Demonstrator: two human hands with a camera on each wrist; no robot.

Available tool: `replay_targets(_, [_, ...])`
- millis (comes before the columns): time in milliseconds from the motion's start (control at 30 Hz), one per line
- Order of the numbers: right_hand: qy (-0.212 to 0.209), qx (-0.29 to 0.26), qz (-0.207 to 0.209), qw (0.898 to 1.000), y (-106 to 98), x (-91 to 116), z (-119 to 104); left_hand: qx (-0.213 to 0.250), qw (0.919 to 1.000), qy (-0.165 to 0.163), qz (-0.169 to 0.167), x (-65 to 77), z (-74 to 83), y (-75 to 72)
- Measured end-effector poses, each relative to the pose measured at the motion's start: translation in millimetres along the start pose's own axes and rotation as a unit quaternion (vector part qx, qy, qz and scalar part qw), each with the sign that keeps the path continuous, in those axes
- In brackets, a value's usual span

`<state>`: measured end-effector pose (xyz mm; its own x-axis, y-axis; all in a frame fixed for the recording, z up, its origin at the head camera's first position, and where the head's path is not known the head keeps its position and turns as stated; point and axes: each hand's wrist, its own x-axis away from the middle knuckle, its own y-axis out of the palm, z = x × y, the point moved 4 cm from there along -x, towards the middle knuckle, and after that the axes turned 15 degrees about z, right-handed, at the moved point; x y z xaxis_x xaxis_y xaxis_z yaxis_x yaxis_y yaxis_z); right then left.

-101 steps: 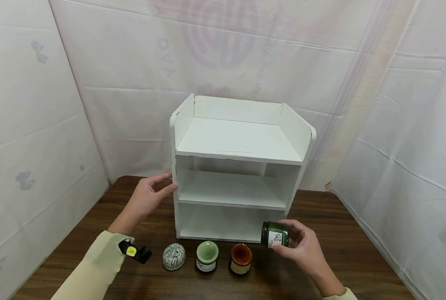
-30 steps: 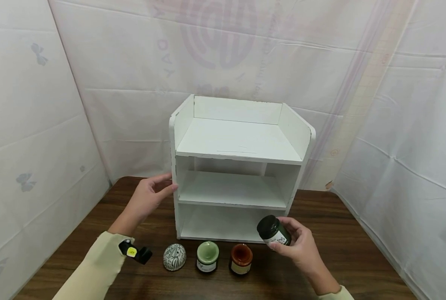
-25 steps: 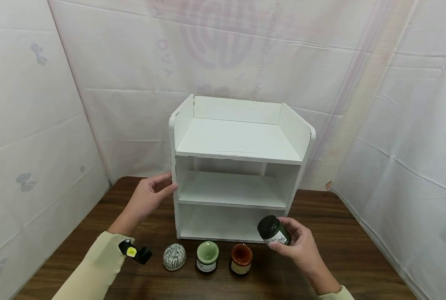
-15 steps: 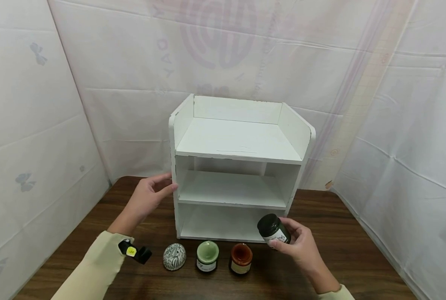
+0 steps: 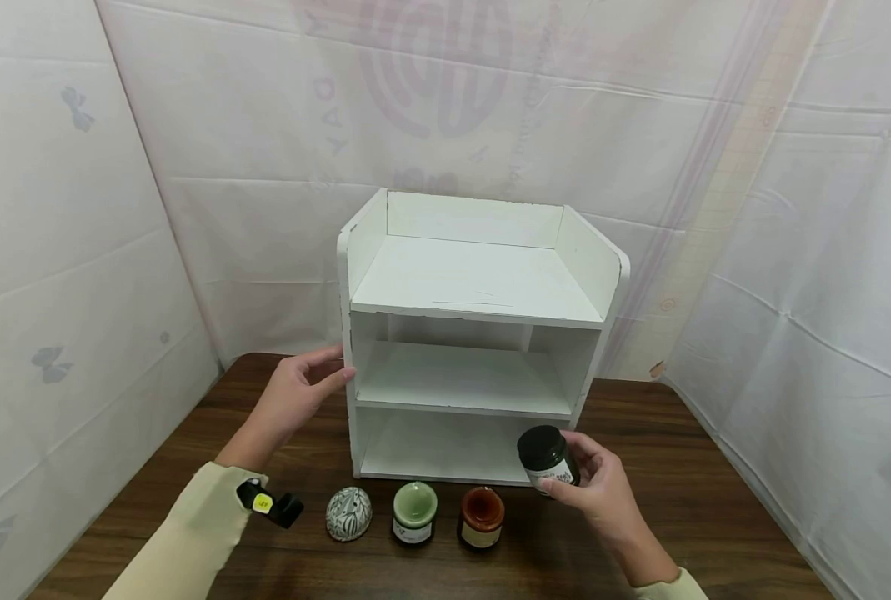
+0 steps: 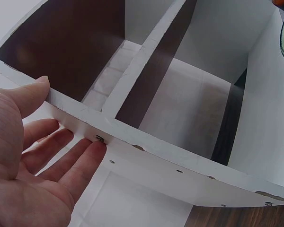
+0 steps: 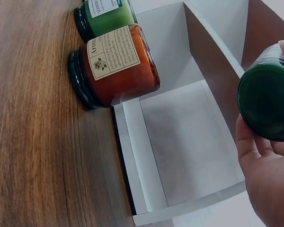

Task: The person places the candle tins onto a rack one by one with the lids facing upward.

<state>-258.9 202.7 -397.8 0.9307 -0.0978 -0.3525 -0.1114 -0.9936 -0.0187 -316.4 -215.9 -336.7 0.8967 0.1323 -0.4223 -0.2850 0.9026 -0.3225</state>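
My right hand (image 5: 598,487) holds a dark green scented-candle jar (image 5: 548,458) with a black lid and white label, off the table in front of the shelf's lower right corner. The lid points up and left, tilted; the right wrist view shows the jar's green glass base (image 7: 267,97). At the white shelf unit's left side panel (image 5: 349,400), my left hand (image 5: 295,392) has its thumb on the front edge and fingers against the outer face. A light green jar (image 5: 413,512) and a red-brown jar (image 5: 481,518) stand upside down on black lids before the shelf.
A black-and-white patterned dome (image 5: 348,514) sits left of the light green jar. Wooden tabletop (image 5: 678,467) surrounds the shelf unit (image 5: 475,279), whose three levels face me. White cloth (image 5: 265,125) hangs behind and at both sides.
The candle jar in my right hand has turned from lying sideways, lid to the left, to lid up and more upright. My left hand and the things on the table keep their places.
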Motion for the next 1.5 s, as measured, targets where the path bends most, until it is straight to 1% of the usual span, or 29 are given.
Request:
replay_targets(100, [0.002, -0.013, -0.008, 1.0, 0.7, 0.3, 0.9, 0.006, 1.0, -0.001, -0.002, -0.4, 0.2, 0.1])
replay_targets(267, [0.0, -0.055, -0.027, 0.998, 2.9, 0.9, 2.1, 0.017, 0.9998, 0.001, -0.006, -0.8, 0.9, 0.3])
replay_targets(433, [-0.014, -0.08, -0.044, 0.996, 4.1, 0.4, 2.0, 0.009, 0.9999, 0.004, -0.005, -0.7, 1.6, -0.2])
replay_targets(533, [-0.012, -0.074, -0.045, 0.996, 3.6, 0.6, 2.4, 0.002, 1.0, 0.005, -0.006, -0.9, 1.5, -0.3])
replay_targets(667, [-0.01, -0.047, -0.037, 0.998, 2.4, 1.0, 1.7, -0.003, 0.9999, 0.004, -0.009, -1.4, 0.8, -0.1])
replay_targets(800, [-0.024, -0.032, -0.032, 0.999, 2.6, 0.3, -1.4, -0.006, 0.9999, 0.004, -0.009, -1.1, 0.4, -0.7])
replay_targets(1000, [-0.045, -0.056, -0.046, 0.996, 4.1, -0.9, -5.4, -0.003, 0.9999, 0.006, -0.009, 0.1, 0.9, -2.0])
replay_targets(1167, [-0.065, -0.071, -0.059, 0.994, 2.9, -1.2, -6.1, -0.011, 0.9999, 0.005, -0.005, 0.7, 2.1, -2.5])
replay_targets(1500, [-0.062, -0.081, -0.071, 0.992, 1.2, -2.3, -4.1, -0.006, 0.9999, 0.005, -0.007, 0.9, 3.2, -0.9])
